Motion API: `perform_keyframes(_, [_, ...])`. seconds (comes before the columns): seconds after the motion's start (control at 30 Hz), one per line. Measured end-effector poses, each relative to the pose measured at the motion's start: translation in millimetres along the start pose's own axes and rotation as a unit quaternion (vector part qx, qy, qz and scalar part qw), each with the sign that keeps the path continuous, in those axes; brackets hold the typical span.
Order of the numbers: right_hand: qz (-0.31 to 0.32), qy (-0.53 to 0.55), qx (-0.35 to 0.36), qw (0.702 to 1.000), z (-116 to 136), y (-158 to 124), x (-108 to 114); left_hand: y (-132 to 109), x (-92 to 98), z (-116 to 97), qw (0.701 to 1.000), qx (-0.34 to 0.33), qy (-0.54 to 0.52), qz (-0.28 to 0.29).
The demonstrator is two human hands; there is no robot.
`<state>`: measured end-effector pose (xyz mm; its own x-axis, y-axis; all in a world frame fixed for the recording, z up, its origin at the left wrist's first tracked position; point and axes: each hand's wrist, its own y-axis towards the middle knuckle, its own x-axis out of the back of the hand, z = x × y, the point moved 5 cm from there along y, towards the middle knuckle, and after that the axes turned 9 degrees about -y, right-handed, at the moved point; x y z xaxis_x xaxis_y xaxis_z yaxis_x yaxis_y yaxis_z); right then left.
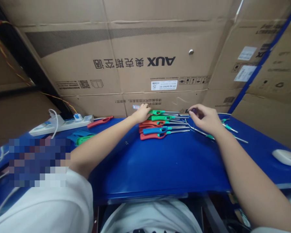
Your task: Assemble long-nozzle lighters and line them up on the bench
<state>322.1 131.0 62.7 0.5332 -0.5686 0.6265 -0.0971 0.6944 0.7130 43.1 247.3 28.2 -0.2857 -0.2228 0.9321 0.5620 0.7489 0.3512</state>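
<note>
Several long-nosed gas lighters lie side by side on the blue tabletop, their metal tubes pointing right. My left hand (143,112) is closed round the handle end of the rearmost green lighter (157,112), partly hiding it. In front of that lie another green lighter (160,118), an orange-red one (155,123), a blue one (156,130) and a red one (153,136). My right hand (206,119) is closed beyond the tube tips, a small dark purple thing (194,111) at its fingertips. Loose metal tubes with green collars (229,128) lie under and beside it.
Tall cardboard sheets (135,42) wall the back and right of the blue table (145,168). At left stand a white power strip (70,124), a red lighter handle (100,122) and blue and green handle pieces (83,139). A white rounded object (286,157) lies at right.
</note>
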Motion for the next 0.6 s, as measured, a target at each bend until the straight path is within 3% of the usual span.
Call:
perform_keyframes(0.07, [0.08,-0.064,0.037,0.994,3,-1,-7,-1,-2.8,1,1.0,-0.005,0.007,0.013])
perform_keyframes(0.17, [0.139,-0.108,0.035,0.984,-3,-1,-13,-3,-2.3,1,0.999,-0.012,0.016,0.025])
perform_keyframes(0.4, [0.117,-0.092,-0.029,0.988,-25,2,-3,-6,3.5,3,0.999,-0.018,0.013,0.029])
perform_keyframes(0.6, [0.121,-0.042,-0.072,0.989,-37,1,-7,-29,15.9,-8,1.0,-0.021,0.0,0.002])
